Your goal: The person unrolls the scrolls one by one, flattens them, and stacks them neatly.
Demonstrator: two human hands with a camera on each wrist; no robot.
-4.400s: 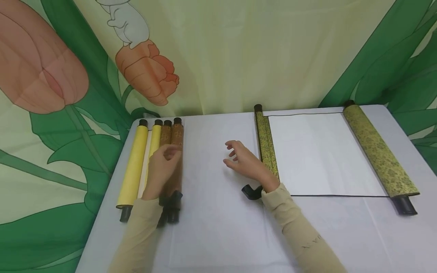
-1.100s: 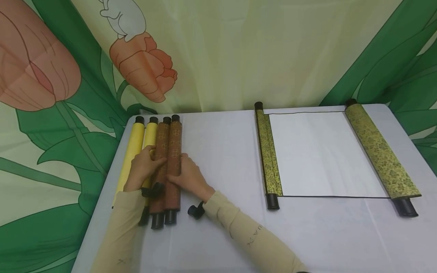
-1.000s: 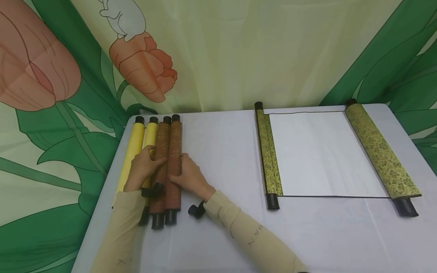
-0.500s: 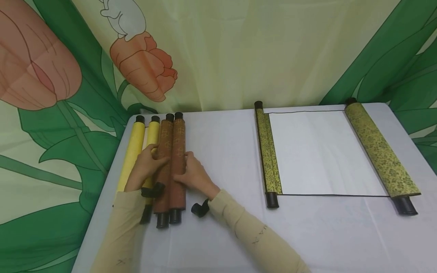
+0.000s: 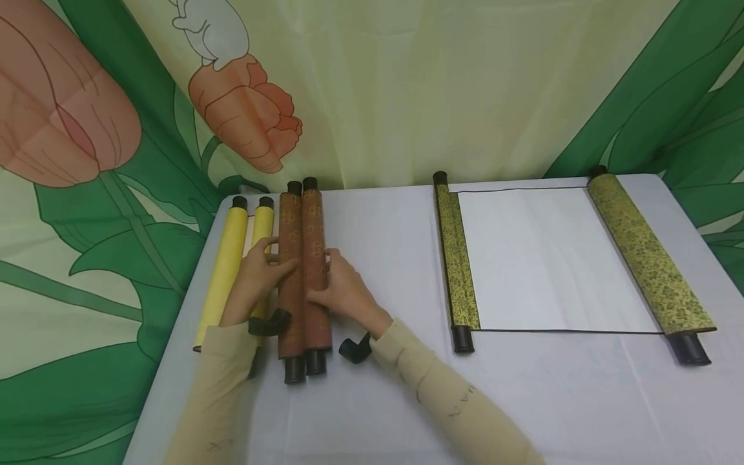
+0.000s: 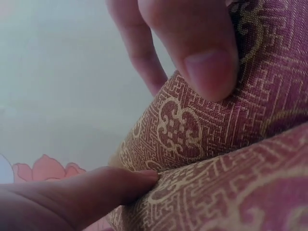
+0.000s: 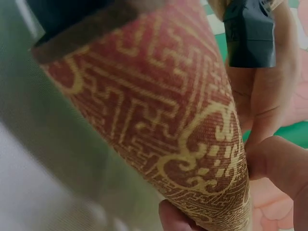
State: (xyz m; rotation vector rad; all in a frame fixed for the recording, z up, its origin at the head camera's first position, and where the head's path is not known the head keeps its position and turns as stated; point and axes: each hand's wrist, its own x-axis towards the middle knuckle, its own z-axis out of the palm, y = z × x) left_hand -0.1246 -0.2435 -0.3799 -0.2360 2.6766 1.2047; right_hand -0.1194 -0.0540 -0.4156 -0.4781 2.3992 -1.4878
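Note:
A brown scroll with gold patterning shows as two rolls with black end knobs, side by side in the head view. My left hand (image 5: 256, 278) grips the left brown roll (image 5: 290, 252), thumb on top. On the right brown roll (image 5: 316, 239) my right hand (image 5: 349, 290) has its thumb on top and fingers round the outer side. The rolls appear slightly raised off the table. Close up, the left wrist view has thumb and fingertips on the patterned cloth (image 6: 178, 125). The right wrist view shows fingers round the roll (image 7: 159, 110), near its dark knob (image 7: 72, 17).
A yellow scroll (image 5: 223, 278) lies left of the brown one, partly behind my left hand. To the right, a green-and-gold scroll (image 5: 651, 258) lies spread, with white paper (image 5: 552, 258) between its rollers. The white-covered table (image 5: 383, 413) meets a printed curtain (image 5: 436, 97) behind.
From hovering apart, my hands came onto the brown scroll and gripped it. Over the last second both rolls moved right and away from me, leaving a gap beside the yellow scroll.

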